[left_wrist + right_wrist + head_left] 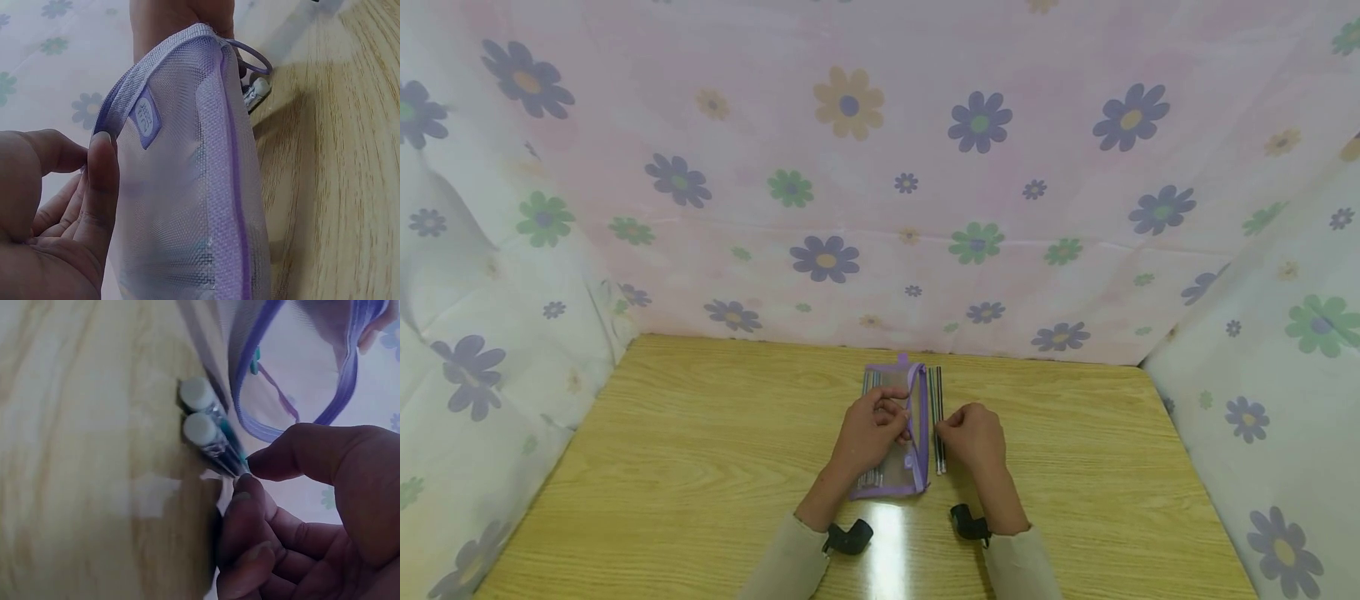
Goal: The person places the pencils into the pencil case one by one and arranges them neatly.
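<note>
A mesh zipper pouch (895, 477) with purple trim lies on the table, its zipper side parted. With thumb and forefinger my left hand (867, 432) pinches the edge of the opening, and the left wrist view shows that purple edge (119, 112) pulled up. Two slim pencils (939, 385), one dark and one greenish, lie side by side just right of the pouch. White eraser ends (199, 429) show on them in the right wrist view. My right hand (977, 437) pinches the dark pencil between thumb and forefinger. Several more pencils (870, 477) show through the mesh.
The pouch and pencils are on a wood-grain table (700, 433). A flowered cloth (895, 208) hangs behind the table and at both sides. Black wrist cameras (852, 537) sit on both wrists. A small fabric label (145, 119) is on the pouch.
</note>
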`<state>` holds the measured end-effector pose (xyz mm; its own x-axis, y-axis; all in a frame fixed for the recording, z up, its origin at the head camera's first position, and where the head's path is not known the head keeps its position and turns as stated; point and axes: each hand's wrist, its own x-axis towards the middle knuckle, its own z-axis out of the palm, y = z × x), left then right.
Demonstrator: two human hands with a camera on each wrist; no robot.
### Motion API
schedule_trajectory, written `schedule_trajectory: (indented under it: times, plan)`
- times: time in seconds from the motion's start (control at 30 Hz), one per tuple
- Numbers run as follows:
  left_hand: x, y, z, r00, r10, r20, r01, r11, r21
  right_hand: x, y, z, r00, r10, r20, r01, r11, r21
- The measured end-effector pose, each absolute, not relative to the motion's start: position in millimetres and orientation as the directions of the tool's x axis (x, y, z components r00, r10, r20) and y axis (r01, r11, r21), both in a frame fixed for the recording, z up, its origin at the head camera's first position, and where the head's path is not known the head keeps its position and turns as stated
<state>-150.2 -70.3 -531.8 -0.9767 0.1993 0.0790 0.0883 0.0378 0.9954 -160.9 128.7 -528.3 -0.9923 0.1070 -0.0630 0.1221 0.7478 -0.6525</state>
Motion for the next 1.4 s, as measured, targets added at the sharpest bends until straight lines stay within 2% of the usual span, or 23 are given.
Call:
schedule_trajectory:
  times: [0.53,0.97,1.4]
  plan:
    - [-150.2,-71.7,-532.8,-0.977,0.200,0.075,0.085,0.041,0.996,-160.0,123.8,-531.7,-0.977,0.189,-0.101,0.214,0.817,-0.535]
    - [-150.9,-71.5,-532.0,-0.977,0.197,0.080,0.089,0.039,0.995,-158.7,128.7,-529.2,-0.983,0.152,-0.099,0.181,0.802,-0.570]
    - [-150.4,-71.6,-531.1,-0.977,0.201,0.072,0.079,0.028,0.996,-147.3,126.0,-500.8,-0.993,0.061,-0.100,0.111,0.772,-0.625]
